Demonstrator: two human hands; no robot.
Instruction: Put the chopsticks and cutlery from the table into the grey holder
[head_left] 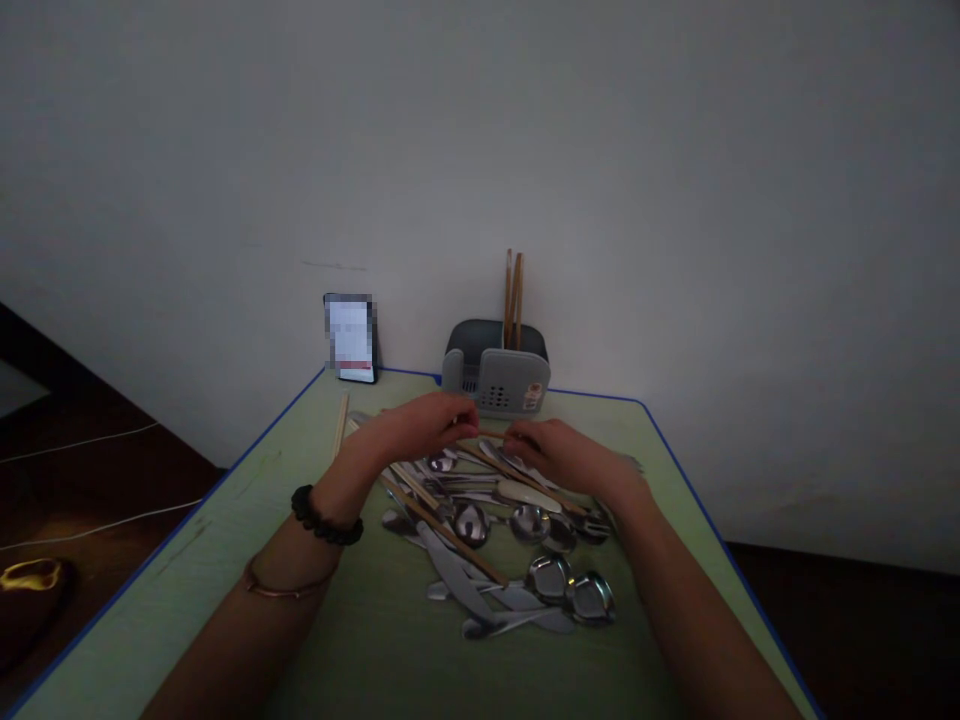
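My left hand [416,428] hovers over a heap of metal spoons and knives [517,560] on the green table [225,560], its fingers pinched on the end of a wooden chopstick [491,436]. My right hand [559,455] rests on the heap beside it, fingers curled on the same chopstick's other end. More chopsticks [442,525] lie slanted through the cutlery. A grey cutlery holder [495,375] stands just behind my hands, with two chopsticks [513,298] upright in it.
A phone [351,338] leans against the white wall at the table's back left corner. A loose chopstick [340,425] lies left of the heap. The table has a blue edge; dark floor with cables lies to the left.
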